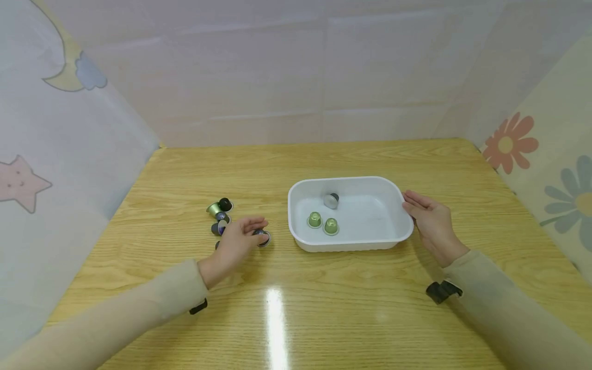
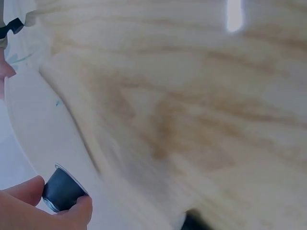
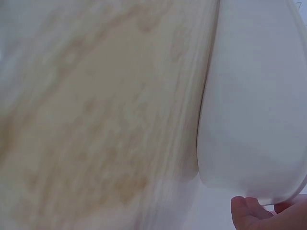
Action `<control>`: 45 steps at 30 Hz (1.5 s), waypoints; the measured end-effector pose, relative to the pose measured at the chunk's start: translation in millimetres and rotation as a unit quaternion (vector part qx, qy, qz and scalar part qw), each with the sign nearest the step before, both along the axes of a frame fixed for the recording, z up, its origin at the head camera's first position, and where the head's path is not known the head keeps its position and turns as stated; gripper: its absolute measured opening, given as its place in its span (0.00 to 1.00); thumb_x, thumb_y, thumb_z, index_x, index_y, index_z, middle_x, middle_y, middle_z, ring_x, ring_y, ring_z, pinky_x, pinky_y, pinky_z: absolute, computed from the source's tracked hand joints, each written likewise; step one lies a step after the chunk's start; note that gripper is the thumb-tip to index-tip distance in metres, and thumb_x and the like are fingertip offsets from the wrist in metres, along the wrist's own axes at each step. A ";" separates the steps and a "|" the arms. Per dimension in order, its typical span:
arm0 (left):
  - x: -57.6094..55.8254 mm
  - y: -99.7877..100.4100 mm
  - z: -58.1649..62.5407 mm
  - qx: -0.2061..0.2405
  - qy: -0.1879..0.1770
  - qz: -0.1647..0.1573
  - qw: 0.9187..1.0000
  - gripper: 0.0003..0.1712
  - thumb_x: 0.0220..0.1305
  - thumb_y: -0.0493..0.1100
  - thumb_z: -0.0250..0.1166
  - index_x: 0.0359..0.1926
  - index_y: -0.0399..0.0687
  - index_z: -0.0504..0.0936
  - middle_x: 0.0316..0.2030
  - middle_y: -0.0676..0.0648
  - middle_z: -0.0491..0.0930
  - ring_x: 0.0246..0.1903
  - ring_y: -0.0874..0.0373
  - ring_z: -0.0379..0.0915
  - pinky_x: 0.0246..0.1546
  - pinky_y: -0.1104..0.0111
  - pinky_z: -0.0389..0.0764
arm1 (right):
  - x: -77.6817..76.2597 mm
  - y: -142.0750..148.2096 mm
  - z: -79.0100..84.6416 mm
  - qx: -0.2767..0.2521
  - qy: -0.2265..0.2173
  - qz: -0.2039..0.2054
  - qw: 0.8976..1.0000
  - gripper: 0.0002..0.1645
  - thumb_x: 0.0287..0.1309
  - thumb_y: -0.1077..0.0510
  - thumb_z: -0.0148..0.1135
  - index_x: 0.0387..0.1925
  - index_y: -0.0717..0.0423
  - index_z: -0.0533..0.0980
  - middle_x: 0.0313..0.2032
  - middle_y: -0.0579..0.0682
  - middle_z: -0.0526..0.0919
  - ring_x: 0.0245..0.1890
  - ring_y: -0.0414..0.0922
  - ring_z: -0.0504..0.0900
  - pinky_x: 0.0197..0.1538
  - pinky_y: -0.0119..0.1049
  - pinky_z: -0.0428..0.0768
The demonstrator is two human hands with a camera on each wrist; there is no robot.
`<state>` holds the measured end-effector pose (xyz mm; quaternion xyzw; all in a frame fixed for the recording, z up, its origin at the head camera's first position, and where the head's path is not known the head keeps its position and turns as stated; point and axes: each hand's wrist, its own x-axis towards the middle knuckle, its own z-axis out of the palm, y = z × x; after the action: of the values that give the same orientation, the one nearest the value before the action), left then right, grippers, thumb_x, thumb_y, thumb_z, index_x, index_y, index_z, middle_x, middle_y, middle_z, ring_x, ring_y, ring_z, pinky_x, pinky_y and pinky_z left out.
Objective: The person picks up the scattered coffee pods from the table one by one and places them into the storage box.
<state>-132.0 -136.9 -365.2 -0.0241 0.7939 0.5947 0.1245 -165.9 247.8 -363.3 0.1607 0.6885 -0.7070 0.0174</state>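
A dark coffee capsule (image 2: 62, 190) with a silver rim is pinched between the thumb and fingers of my left hand (image 1: 238, 241), left of the white plastic tub (image 1: 349, 247). My right hand (image 1: 435, 226) grips the tub's right end, its thumb at the rim and fingers along the outside. Inside the tub, two green capsules (image 1: 331, 226) stand rim down near the front. A grey and dark capsule (image 1: 331, 201) lies tipped behind them. Beyond my left hand is a small cluster of capsules, with a green one (image 1: 214, 209), a black one (image 1: 225, 204) and bluish ones (image 1: 221, 218).
Everything rests on a wood-grain table (image 1: 324, 308). Another dark capsule (image 1: 217, 245) is mostly hidden by my left hand. Cloth or sheet walls (image 1: 254, 77) rise behind the table and at both sides. Light glares off the table's front.
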 end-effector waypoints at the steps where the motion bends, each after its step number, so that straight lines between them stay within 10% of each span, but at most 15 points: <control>1: -0.9 0.8 2.7 0.006 0.000 -0.002 1.000 0.27 0.64 0.28 0.61 0.63 0.28 0.67 0.60 0.33 0.72 0.62 0.43 0.67 0.60 0.62 0.73 | -0.3 0.0 -0.1 0.003 0.000 0.001 1.000 0.34 0.67 0.64 0.57 0.70 0.66 0.58 0.69 0.56 0.62 0.67 0.43 0.64 0.55 0.23 0.72; 16: -8.8 18.4 30.0 0.036 0.015 -0.013 0.999 0.27 0.64 0.29 0.62 0.64 0.30 0.68 0.61 0.34 0.72 0.63 0.44 0.66 0.61 0.62 0.71 | -1.4 0.4 -1.4 -0.006 -0.001 0.000 1.000 0.34 0.66 0.65 0.58 0.70 0.66 0.58 0.69 0.57 0.62 0.67 0.44 0.64 0.54 0.23 0.73; 45: -22.4 73.9 35.8 0.093 0.027 -0.037 0.995 0.25 0.61 0.26 0.63 0.59 0.28 0.72 0.55 0.36 0.78 0.59 0.47 0.72 0.58 0.66 0.74 | -0.8 -0.9 -0.5 0.008 0.000 0.002 1.000 0.33 0.67 0.65 0.57 0.70 0.65 0.59 0.68 0.60 0.60 0.67 0.44 0.64 0.48 0.19 0.75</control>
<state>-154.5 -63.0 -329.3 0.0333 0.7389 0.6610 0.1266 -166.7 246.9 -363.7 0.1599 0.6944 -0.7014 0.0174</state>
